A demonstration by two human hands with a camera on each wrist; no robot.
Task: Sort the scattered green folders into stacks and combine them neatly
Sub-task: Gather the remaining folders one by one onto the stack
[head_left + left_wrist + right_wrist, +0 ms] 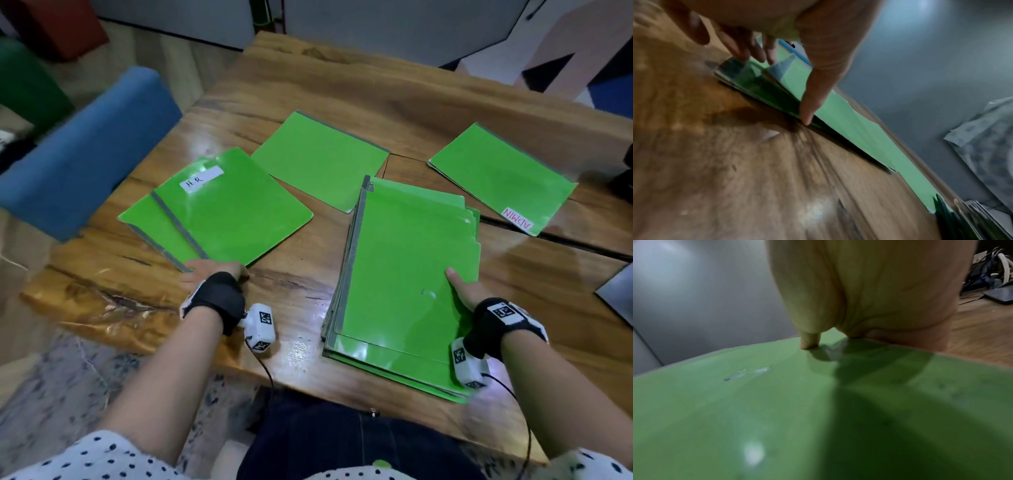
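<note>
A tall stack of green folders [407, 274] lies at the front right of the wooden table [308, 82]. My right hand [460, 291] grips its right edge, thumb [809, 342] pressed on the top cover [756, 402] and fingers hidden underneath. Two overlapped folders, the upper one labelled HR [222, 209], lie at the left. My left hand [214, 274] touches their near corner with straight fingers [756, 53], the thumb [807, 113] against the edge of the HR folders [838, 113]. A single folder [318, 157] lies behind them, and one labelled ADMIN [503, 178] sits at the far right.
A blue chair [85, 147] stands close against the table's left side. A dark flat device [616, 294] lies at the right edge, with another dark object [627, 171] behind it. A seam [565, 240] runs across the table's right part.
</note>
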